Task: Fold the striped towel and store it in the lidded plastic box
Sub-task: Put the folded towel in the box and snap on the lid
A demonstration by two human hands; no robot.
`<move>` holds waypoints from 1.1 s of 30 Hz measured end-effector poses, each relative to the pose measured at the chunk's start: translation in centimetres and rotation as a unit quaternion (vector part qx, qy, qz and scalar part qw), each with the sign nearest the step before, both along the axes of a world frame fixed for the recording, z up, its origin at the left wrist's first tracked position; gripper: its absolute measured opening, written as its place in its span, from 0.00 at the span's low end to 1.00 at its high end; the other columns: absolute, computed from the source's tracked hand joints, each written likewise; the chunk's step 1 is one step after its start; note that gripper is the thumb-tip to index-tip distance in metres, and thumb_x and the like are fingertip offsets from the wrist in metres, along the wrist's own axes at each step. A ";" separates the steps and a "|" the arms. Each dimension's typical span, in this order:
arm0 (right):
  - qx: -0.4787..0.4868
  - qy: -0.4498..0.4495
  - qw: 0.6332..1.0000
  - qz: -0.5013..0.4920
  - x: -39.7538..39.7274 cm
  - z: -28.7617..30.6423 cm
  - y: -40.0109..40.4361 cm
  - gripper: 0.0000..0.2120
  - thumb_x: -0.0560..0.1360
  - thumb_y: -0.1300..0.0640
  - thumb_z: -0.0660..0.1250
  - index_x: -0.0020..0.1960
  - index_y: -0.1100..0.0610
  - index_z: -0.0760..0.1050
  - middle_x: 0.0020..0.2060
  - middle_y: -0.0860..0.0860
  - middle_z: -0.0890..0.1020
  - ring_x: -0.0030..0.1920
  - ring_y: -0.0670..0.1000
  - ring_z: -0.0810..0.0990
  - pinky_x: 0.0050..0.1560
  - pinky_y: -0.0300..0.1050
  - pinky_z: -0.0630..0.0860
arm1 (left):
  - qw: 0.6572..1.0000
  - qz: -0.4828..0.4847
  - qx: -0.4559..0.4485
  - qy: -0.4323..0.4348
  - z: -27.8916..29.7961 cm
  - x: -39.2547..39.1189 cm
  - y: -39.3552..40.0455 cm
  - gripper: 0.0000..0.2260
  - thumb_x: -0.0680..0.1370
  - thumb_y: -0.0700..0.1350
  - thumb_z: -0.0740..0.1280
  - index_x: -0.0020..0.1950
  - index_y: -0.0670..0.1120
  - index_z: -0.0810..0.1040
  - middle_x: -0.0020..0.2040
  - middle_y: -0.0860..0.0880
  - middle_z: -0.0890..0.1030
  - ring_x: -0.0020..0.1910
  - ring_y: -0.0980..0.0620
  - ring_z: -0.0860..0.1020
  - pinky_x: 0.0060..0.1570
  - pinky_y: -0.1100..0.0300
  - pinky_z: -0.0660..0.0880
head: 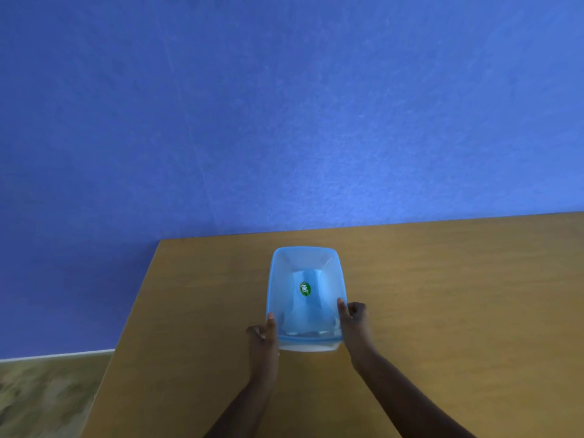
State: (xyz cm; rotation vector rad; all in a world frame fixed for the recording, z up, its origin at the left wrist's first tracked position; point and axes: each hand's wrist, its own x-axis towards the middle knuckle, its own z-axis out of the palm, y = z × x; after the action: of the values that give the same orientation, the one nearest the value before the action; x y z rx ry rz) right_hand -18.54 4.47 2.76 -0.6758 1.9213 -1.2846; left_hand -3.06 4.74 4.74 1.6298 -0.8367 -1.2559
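A translucent plastic box (pixel 286 279) with a blue lid on top stands on the wooden table, near its far edge. A green oval sticker (pixel 305 288) sits on the lid. A pale folded shape shows dimly through the lid; I cannot tell whether it is the striped towel. My left hand (pixel 264 333) presses the box's near left corner, thumb up along the lid rim. My right hand (pixel 352 317) holds the near right corner, fingers curled against the side.
The brown wooden table (pixel 442 311) stretches to the right and toward me. Its left edge drops off to a patterned floor (pixel 44 396). A blue wall (pixel 284 105) rises right behind the table's far edge.
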 end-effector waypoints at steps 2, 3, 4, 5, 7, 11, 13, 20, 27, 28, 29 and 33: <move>0.000 0.005 1.000 0.002 0.3 0.3 0.0 0.11 0.78 0.53 0.60 0.43 0.59 0.65 0.30 0.48 0.68 0.29 0.46 0.66 0.29 0.43 0.61 | 1.000 -0.012 0.002 -0.007 -0.1 0.3 0.0 0.16 0.77 0.51 0.62 0.45 0.37 0.68 0.30 0.49 0.64 0.27 0.50 0.64 0.39 0.53 0.66; 0.000 0.007 1.000 0.000 0.4 0.3 0.0 0.12 0.79 0.53 0.60 0.40 0.57 0.64 0.29 0.48 0.66 0.28 0.47 0.65 0.28 0.43 0.60 | 1.000 -0.018 0.004 -0.011 -0.1 0.4 0.0 0.17 0.76 0.52 0.63 0.41 0.39 0.66 0.30 0.49 0.64 0.28 0.50 0.64 0.39 0.53 0.65; 0.001 0.008 1.000 -0.006 0.5 0.5 0.1 0.13 0.79 0.54 0.59 0.38 0.56 0.62 0.29 0.48 0.66 0.28 0.47 0.64 0.27 0.43 0.59 | 1.000 -0.022 0.006 -0.008 -0.1 0.4 0.1 0.17 0.75 0.53 0.65 0.39 0.42 0.64 0.31 0.48 0.65 0.29 0.49 0.65 0.39 0.52 0.65; 0.001 0.005 1.000 -0.015 0.5 0.6 0.1 0.13 0.79 0.54 0.58 0.37 0.56 0.62 0.29 0.49 0.66 0.28 0.47 0.64 0.27 0.43 0.59 | 1.000 -0.028 0.007 -0.001 -0.1 0.5 0.2 0.16 0.74 0.53 0.66 0.39 0.43 0.64 0.32 0.47 0.67 0.31 0.49 0.67 0.39 0.52 0.66; 0.006 -0.003 1.000 -0.024 0.6 0.8 0.1 0.13 0.79 0.54 0.58 0.37 0.56 0.62 0.29 0.49 0.66 0.29 0.48 0.64 0.27 0.43 0.59 | 0.999 -0.040 -0.003 0.025 0.0 0.5 0.6 0.12 0.74 0.52 0.66 0.46 0.46 0.69 0.38 0.49 0.75 0.37 0.50 0.74 0.43 0.52 0.71; -0.010 -0.031 0.999 -0.027 1.3 1.2 -0.1 0.15 0.80 0.55 0.56 0.35 0.55 0.61 0.29 0.50 0.66 0.29 0.49 0.63 0.28 0.43 0.59 | 0.994 -0.042 -0.024 0.100 0.8 -0.3 1.6 0.14 0.74 0.52 0.66 0.59 0.61 0.69 0.50 0.63 0.77 0.44 0.64 0.77 0.44 0.52 0.75; -0.038 -0.027 0.999 -0.026 1.7 1.7 -0.3 0.13 0.80 0.55 0.57 0.37 0.57 0.64 0.29 0.50 0.67 0.29 0.48 0.64 0.29 0.43 0.60 | 0.985 -0.021 0.013 0.168 1.2 -0.8 1.9 0.22 0.74 0.51 0.67 0.65 0.59 0.64 0.58 0.56 0.75 0.55 0.52 0.77 0.47 0.51 0.74; -0.067 -0.043 0.996 0.046 2.3 3.4 -0.9 0.09 0.80 0.54 0.56 0.50 0.60 0.69 0.37 0.52 0.75 0.39 0.51 0.73 0.40 0.44 0.70 | 0.977 0.015 0.026 0.209 1.2 0.4 1.0 0.19 0.73 0.49 0.69 0.61 0.46 0.70 0.52 0.44 0.78 0.45 0.45 0.76 0.43 0.55 0.75; 0.008 0.125 0.959 0.255 2.1 1.7 -1.0 0.14 0.81 0.58 0.54 0.62 0.62 0.70 0.59 0.58 0.76 0.60 0.56 0.75 0.50 0.40 0.68 | 0.974 0.058 0.049 0.214 1.3 4.6 -1.8 0.21 0.73 0.52 0.69 0.60 0.43 0.72 0.51 0.44 0.76 0.43 0.46 0.76 0.39 0.55 0.76; 0.062 0.208 0.925 0.310 1.7 0.9 -1.0 0.16 0.80 0.57 0.55 0.65 0.62 0.68 0.63 0.58 0.74 0.64 0.56 0.72 0.55 0.40 0.67 | 0.975 0.059 0.049 0.208 1.4 5.1 -2.1 0.22 0.73 0.52 0.69 0.61 0.42 0.71 0.53 0.42 0.75 0.43 0.46 0.76 0.39 0.55 0.76; 0.108 0.281 0.883 0.360 1.2 0.0 -0.8 0.18 0.80 0.56 0.56 0.68 0.60 0.65 0.68 0.57 0.70 0.69 0.55 0.67 0.62 0.41 0.65 | 0.976 0.058 0.050 0.204 1.4 5.6 -2.4 0.23 0.73 0.52 0.69 0.63 0.41 0.71 0.56 0.40 0.75 0.45 0.44 0.76 0.41 0.53 0.76; 0.164 0.401 0.784 0.446 0.2 -2.0 0.9 0.30 0.77 0.47 0.58 0.75 0.53 0.52 0.77 0.51 0.47 0.77 0.50 0.46 0.74 0.48 0.51 | 0.976 0.064 0.046 0.203 1.6 8.0 -3.7 0.22 0.74 0.51 0.67 0.64 0.43 0.70 0.63 0.39 0.74 0.57 0.40 0.75 0.49 0.50 0.75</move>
State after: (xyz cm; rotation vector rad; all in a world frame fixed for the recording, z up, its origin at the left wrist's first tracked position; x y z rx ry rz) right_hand -18.39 5.32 0.71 -1.8493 1.8872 -0.0095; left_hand 4.95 0.99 6.34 1.4029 -0.4202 -1.4839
